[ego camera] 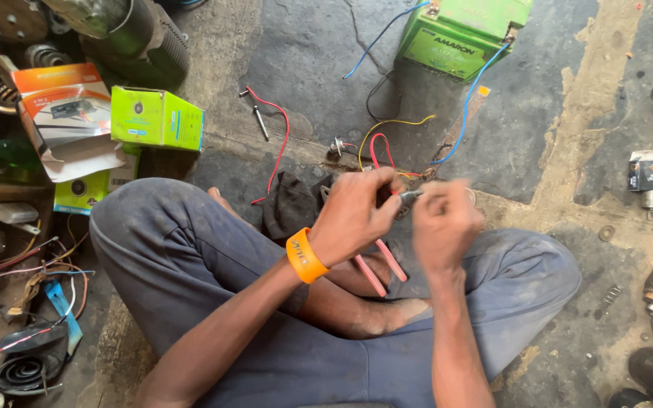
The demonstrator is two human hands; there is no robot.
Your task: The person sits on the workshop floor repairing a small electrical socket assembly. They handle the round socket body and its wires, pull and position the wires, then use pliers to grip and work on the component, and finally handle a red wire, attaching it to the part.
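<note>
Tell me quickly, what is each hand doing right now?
Left hand: closed on pink-handled pliers.
Right hand: closed, pinching a small metal part by the wires; blurred, so what it is cannot be told.

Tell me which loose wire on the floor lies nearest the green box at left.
The red wire, curving down beside the probe. The blue wires and yellow wire lie farther right, by the green battery.

Wires (378, 147) crowd ahead; bare floor (538, 113) right.
</note>
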